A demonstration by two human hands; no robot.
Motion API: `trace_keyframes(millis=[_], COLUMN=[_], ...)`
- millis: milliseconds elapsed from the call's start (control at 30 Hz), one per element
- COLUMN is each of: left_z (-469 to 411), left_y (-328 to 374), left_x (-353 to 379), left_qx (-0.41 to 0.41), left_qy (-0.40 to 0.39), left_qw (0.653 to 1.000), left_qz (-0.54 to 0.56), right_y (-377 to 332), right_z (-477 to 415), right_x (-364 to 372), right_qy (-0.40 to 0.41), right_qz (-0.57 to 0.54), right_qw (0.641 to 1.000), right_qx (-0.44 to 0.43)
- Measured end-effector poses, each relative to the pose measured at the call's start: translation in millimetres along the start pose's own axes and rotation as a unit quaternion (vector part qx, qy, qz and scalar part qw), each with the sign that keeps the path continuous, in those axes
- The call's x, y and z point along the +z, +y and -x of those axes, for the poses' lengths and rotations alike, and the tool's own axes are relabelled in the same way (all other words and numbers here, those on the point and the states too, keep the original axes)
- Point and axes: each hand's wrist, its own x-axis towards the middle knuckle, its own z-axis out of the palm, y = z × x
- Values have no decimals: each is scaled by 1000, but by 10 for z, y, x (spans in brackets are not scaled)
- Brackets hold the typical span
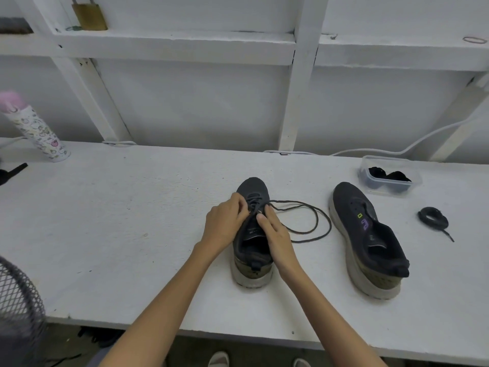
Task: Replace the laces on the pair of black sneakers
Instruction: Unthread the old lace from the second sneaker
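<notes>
A black sneaker [253, 189] stands in the middle of the white table [119, 221], toe pointing away from me. My left hand [225, 221] grips its left side at the eyelets, fingers curled on the lace there. My right hand [275, 231] pinches the lace at the right eyelets. The black lace [315, 229] runs out in a long loop to the right of the shoe. The second black sneaker [367, 234] lies farther right with no lace in it. A coiled black lace [432, 218] rests at the far right.
A clear plastic box [390, 176] holding dark items sits behind the second sneaker. A patterned bottle with a pink cap [37, 131] stands at the far left. A mesh fan guard [18, 300] is at the lower left. White cables [397, 151] run along the wall.
</notes>
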Motion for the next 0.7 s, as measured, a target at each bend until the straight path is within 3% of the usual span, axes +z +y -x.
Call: trace_keyframes(millis=[100, 233, 300, 500, 600, 700], left_z=[-59, -13, 23, 30, -48, -56], left_y=[32, -145, -239, -151, -97, -116], left_x=[7, -28, -44, -63, -124, -90], left_qx=[-2, -63, -78, -44, -75, -108], left_qy=[1, -29, -32, -32, 28, 29], left_qw=[999, 983, 971, 989, 992, 987], left_qz=[-32, 171, 222, 140, 99, 114], right_y=[9, 12, 2, 7, -11, 40], right_z=[-3, 7, 10, -11, 0, -21], right_x=[-3, 21, 27, -9, 8, 2], right_qy=[-4, -4, 3, -7, -13, -24], right_qz=[-22, -38, -31, -30, -19, -8], right_qw=[1000, 999, 999, 999, 1000, 999], right_qx=[1, -7, -8, -11, -16, -20])
